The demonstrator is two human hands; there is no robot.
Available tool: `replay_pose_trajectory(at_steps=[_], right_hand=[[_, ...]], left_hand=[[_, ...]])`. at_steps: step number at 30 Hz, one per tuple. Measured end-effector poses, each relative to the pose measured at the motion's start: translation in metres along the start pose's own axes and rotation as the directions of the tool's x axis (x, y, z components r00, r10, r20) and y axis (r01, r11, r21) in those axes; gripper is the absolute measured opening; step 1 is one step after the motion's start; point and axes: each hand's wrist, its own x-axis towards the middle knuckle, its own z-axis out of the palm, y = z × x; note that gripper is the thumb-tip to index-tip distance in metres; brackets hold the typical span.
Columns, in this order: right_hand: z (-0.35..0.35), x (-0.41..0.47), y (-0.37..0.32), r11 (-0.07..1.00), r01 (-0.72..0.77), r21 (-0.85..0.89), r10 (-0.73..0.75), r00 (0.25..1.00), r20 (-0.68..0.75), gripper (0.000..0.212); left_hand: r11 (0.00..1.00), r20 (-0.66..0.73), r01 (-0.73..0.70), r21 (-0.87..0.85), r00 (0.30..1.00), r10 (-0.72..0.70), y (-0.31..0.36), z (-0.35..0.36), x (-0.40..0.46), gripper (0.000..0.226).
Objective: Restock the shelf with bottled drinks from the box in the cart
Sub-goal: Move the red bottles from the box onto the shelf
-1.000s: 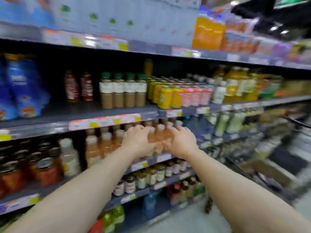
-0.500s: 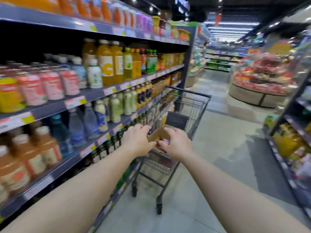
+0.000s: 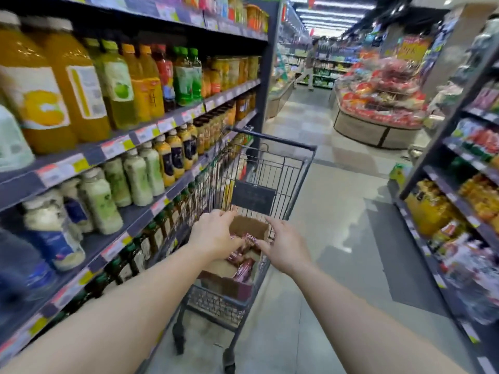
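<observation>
Two bare hands reach down into the open brown cardboard box (image 3: 244, 228) that sits in the dark wire shopping cart (image 3: 272, 168), and the step in hand looks like picking out the next bottles. The left hand (image 3: 214, 234) lies over the near-left side of the box with its fingers loosely bent, and the right hand (image 3: 285, 248) comes in from the other side with its fingers spread; neither grip has closed on anything that I can make out. Directly between and just below the two hands lie the dark red-labelled bottled drinks (image 3: 243, 256), on their sides, blurred. To do this well, each grip should close round a bottle's body rather than its cap, and lift straight up clear of the cardboard flap standing just beyond the fingertips before turning away. To the left of the left hand, close by, runs the grey metal shelf unit (image 3: 151, 211), its tiers packed with orange juice, green and white bottles behind price tags. Beyond the cart stretches a pale tiled aisle floor (image 3: 337, 206); far ahead and to the right stands a round display of red packaged goods (image 3: 383, 90).
</observation>
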Motion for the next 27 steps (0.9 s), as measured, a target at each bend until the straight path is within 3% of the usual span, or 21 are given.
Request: replay_pose_trajectory(at_steps=[4,13,19,27], right_hand=[[0.025,0.061,0.026,0.999,0.002,0.045,-0.005,0.999,0.053,0.064],[0.070,0.204,0.095,0.998,0.065,-0.024,-0.056,0.960,0.275,0.071],[0.108,0.259,0.104,0.991,0.114,-0.068,-0.072,0.892,0.447,0.067],[0.175,0.309,0.104,0.996,-0.021,-0.092,0.069,0.820,0.569,0.066]], left_hand=[[0.997,0.043,0.070,-0.020,0.997,-0.069,-0.015,0.025,0.059,0.076],[0.943,0.125,0.333,-0.015,0.936,-0.329,-0.033,0.085,0.164,0.077],[0.906,0.240,0.417,-0.067,0.888,-0.391,-0.054,0.116,0.194,0.080],[0.862,0.404,0.497,-0.103,0.813,-0.420,-0.117,0.156,0.238,0.078]])
